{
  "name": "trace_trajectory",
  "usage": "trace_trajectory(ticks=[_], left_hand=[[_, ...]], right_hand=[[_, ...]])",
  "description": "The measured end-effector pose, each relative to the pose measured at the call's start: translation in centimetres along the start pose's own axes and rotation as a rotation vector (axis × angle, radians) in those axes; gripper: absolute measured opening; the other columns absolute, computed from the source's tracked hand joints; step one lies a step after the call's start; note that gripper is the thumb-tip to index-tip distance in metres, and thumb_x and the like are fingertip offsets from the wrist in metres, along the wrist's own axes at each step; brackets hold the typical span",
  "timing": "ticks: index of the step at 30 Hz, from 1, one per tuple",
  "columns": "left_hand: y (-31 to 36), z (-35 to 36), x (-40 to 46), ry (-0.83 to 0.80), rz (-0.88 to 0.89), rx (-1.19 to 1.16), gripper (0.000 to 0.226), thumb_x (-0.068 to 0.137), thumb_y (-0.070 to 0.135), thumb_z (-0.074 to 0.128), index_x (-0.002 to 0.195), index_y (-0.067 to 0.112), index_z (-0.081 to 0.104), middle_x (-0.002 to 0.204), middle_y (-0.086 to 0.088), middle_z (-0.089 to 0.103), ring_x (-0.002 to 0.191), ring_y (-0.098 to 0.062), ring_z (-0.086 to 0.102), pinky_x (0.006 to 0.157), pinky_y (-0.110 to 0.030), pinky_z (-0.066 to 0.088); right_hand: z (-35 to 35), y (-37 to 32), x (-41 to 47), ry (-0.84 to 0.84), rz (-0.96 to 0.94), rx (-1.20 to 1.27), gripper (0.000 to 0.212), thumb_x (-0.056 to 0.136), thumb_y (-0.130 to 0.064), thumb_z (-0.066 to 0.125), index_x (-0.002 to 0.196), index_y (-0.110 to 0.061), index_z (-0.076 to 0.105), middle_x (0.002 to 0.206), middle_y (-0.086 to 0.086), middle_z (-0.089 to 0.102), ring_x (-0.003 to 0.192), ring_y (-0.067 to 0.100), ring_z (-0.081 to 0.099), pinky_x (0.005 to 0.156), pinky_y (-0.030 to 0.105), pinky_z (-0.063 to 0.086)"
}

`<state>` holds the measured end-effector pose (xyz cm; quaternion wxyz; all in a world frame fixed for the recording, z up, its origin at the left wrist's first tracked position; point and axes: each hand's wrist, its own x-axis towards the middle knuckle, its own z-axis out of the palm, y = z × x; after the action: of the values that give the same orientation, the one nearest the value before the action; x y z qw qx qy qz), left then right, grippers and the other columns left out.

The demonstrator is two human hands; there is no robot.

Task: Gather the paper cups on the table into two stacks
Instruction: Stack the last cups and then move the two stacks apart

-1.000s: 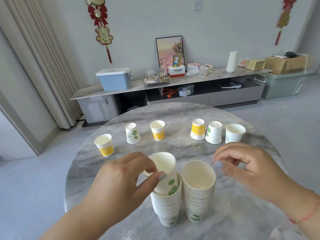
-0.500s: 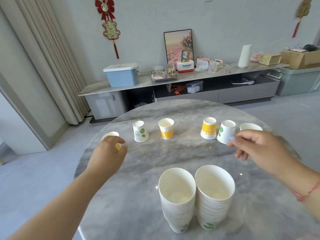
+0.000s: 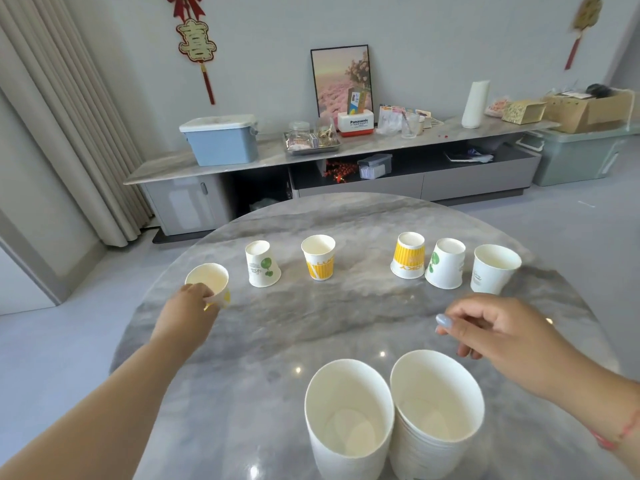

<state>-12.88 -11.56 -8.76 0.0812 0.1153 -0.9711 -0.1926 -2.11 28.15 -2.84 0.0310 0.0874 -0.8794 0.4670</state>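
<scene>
Two stacks (image 3: 391, 417) on marble table (image 3: 346, 320)

Left hand (image 3: 188, 308) gone from near stack (image 3: 348, 420) out to far-left yellow cup (image 3: 209, 284), fingers now closed on its side. Right hand (image 3: 502, 332) drawn back from plain cup (image 3: 494, 269), now loose, empty, above table.
</scene>
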Motion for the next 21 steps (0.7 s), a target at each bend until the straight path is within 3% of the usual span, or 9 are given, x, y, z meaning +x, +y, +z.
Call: trace_trajectory(ticks=[4,8,9,11,12,13,17,19,21], left_hand=[[6.0,-2.1,-2.6,0.099,0.391,-0.126,0.016,0.089,0.025,0.06,0.084,0.011,0.064,0.084,-0.004,0.059,0.075,-0.024,0.056,0.063,-0.031,0.039],[12.5,-3.3,-5.0,-0.056,0.738,-0.235,0.012,0.087,0.026,0.063,0.086,0.014,0.065,0.083,-0.003,0.064,0.076,-0.018,0.059,0.07,-0.03,0.048],[13.8,-3.3,-5.4,-0.09,0.791,-0.247,0.012,0.087,0.027,0.064,0.086,0.016,0.065,0.083,-0.003,0.064,0.076,-0.016,0.059,0.071,-0.03,0.049],[15.3,-2.9,-5.8,-0.131,0.851,-0.282,0.011,0.087,0.028,0.064,0.088,0.017,0.065,0.083,-0.001,0.065,0.074,-0.013,0.06,0.07,-0.028,0.05],[15.7,-2.5,-5.7,-0.148,0.848,-0.315,0.01,0.087,0.028,0.064,0.09,0.018,0.065,0.085,0.0,0.065,0.074,-0.011,0.06,0.07,-0.027,0.05],[15.9,-2.0,-5.3,-0.163,0.823,-0.368,0.01,0.087,0.027,0.064,0.093,0.019,0.065,0.09,0.002,0.065,0.076,-0.01,0.06,0.071,-0.025,0.051],[15.9,1.1,-1.7,-0.122,0.586,-0.397,0.026,0.091,0.024,0.057,0.117,0.018,0.055,0.123,0.006,0.052,0.087,-0.002,0.059,0.078,-0.015,0.047],[15.7,2.9,0.6,-0.202,0.459,-0.257,0.039,0.093,0.022,0.051,0.131,0.015,0.045,0.142,-0.001,0.041,0.106,-0.015,0.058,0.093,-0.027,0.044],[15.9,4.5,2.3,-0.329,0.369,-0.109,0.051,0.095,0.02,0.047,0.143,0.014,0.03,0.154,-0.004,0.025,0.129,-0.027,0.044,0.105,-0.034,0.032]], right_hand=[[0.8,-0.9,2.4,0.021,-0.04,0.016,0.011,0.078,-0.041,0.07,0.083,-0.032,0.066,0.081,0.006,0.07,0.071,0.022,0.065,0.071,0.039,0.053],[2.2,-3.6,5.1,-0.073,-0.228,-0.244,0.046,0.084,-0.033,0.064,0.123,-0.045,0.044,0.093,-0.011,0.056,0.072,0.01,0.059,0.066,0.019,0.046],[2.6,-3.8,5.6,-0.086,-0.261,-0.325,0.047,0.084,-0.034,0.063,0.125,-0.045,0.043,0.089,-0.012,0.054,0.07,0.008,0.057,0.062,0.018,0.043],[3.0,-3.6,6.4,-0.067,-0.3,-0.416,0.023,0.085,-0.035,0.062,0.107,-0.034,0.056,0.075,-0.011,0.05,0.065,0.007,0.05,0.057,0.021,0.035],[2.9,-3.2,6.7,-0.041,-0.285,-0.427,0.01,0.085,-0.035,0.061,0.091,-0.027,0.059,0.069,-0.01,0.048,0.062,0.007,0.047,0.055,0.021,0.032],[2.7,-2.7,6.8,-0.02,-0.251,-0.415,0.014,0.085,-0.034,0.061,0.081,-0.021,0.059,0.064,-0.009,0.046,0.059,0.008,0.045,0.053,0.022,0.03],[1.4,-0.7,7.1,0.014,-0.119,-0.441,0.022,0.086,-0.033,0.06,0.07,-0.019,0.056,0.056,-0.006,0.048,0.052,0.006,0.041,0.049,0.024,0.027],[0.8,-0.2,7.4,0.044,-0.065,-0.446,0.021,0.086,-0.033,0.061,0.071,-0.02,0.056,0.055,-0.006,0.049,0.05,0.005,0.041,0.047,0.024,0.026],[0.4,0.1,7.7,0.066,-0.032,-0.423,0.021,0.085,-0.035,0.061,0.069,-0.022,0.055,0.053,-0.007,0.048,0.048,0.005,0.041,0.047,0.024,0.026]])
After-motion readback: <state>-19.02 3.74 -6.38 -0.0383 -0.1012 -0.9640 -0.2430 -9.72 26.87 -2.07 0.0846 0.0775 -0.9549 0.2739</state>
